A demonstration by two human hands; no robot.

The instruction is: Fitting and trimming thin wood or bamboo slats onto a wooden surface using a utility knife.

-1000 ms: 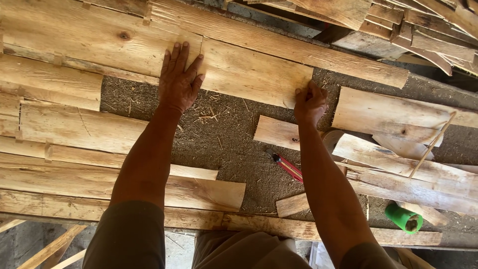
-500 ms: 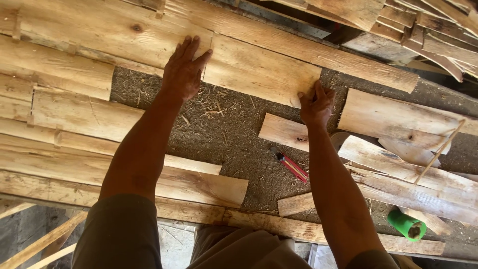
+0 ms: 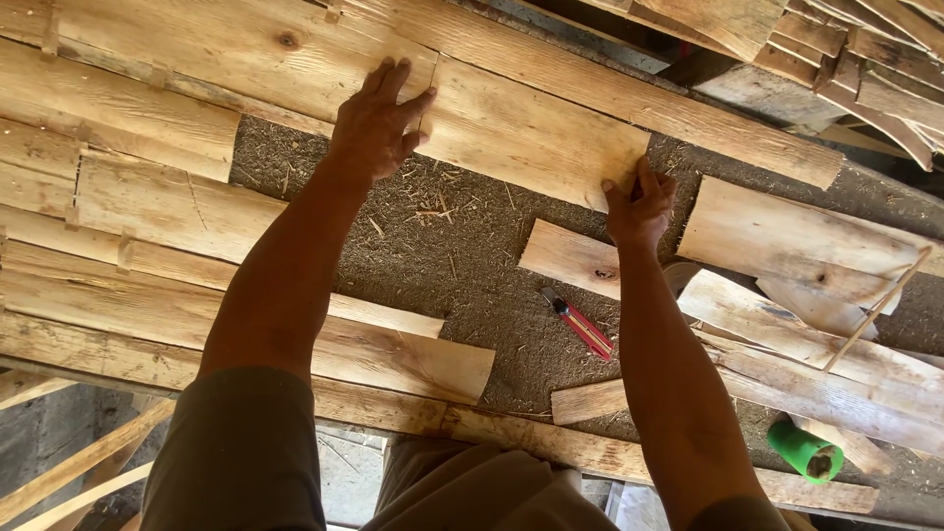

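Observation:
A pale wooden board lies slanted on a dark, fibrous surface. My left hand rests flat on the board's left end, fingers spread, where it meets a longer plank. My right hand is curled on the board's lower right corner, fingers pinching its edge. A short board piece lies just below my right wrist.
A red utility knife lies on the fibrous surface near my right forearm. A green cylinder sits at the lower right. Rough boards are laid in rows at the left and piled loosely at the right.
Both hands and the board have stayed together; the view has shifted slightly, so they sit a little to the right in frame. My left fingers have spread a little wider.

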